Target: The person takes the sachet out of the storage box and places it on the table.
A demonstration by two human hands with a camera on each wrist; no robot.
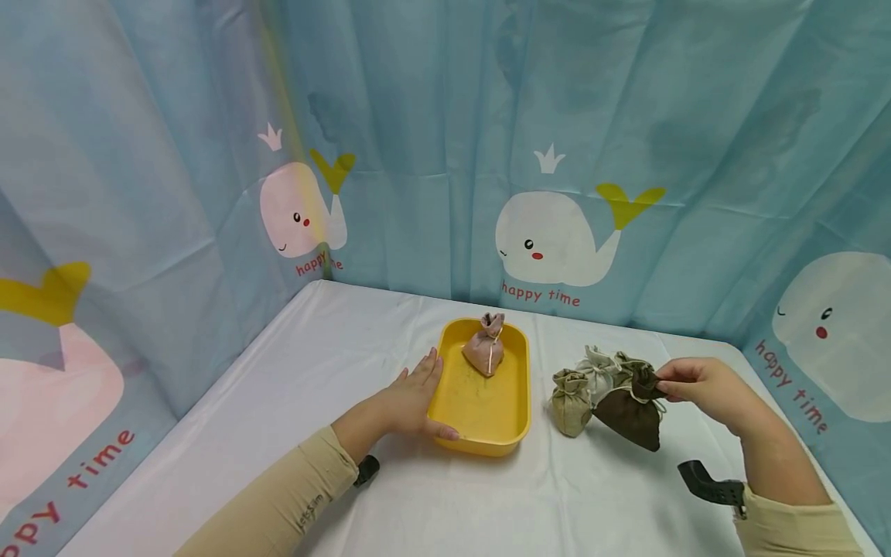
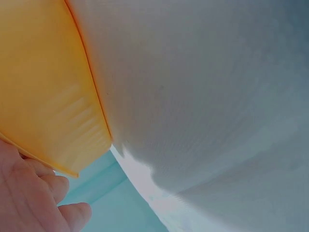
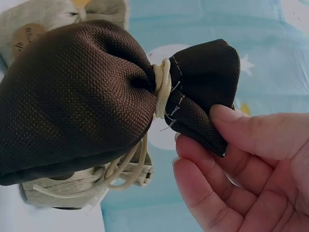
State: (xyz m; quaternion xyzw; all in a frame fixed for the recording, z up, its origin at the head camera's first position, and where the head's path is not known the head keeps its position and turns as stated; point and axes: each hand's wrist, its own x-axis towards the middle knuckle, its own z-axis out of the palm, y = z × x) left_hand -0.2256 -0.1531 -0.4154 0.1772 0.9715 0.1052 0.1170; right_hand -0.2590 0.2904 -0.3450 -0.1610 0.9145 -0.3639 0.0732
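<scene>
My right hand [image 1: 706, 387] pinches the gathered top of a dark brown drawstring pouch [image 1: 629, 416] between thumb and fingers. A cream cord is wound round the pouch's neck, as the right wrist view shows. Close beside it on the table stand a tan pouch [image 1: 571, 404], a whitish pouch [image 1: 597, 371] and an olive pouch [image 1: 632, 363], partly hidden behind the brown one. My left hand [image 1: 411, 398] rests along the left rim of a yellow tray [image 1: 480, 414], fingers straight, thumb over the near corner. A pinkish-brown pouch [image 1: 485, 346] sits inside the tray's far end.
A white cloth [image 1: 334, 348] covers the table. Blue curtains [image 1: 425, 216] printed with whales rise along the back and both sides. Black camera mounts [image 1: 713, 483] are strapped at both wrists.
</scene>
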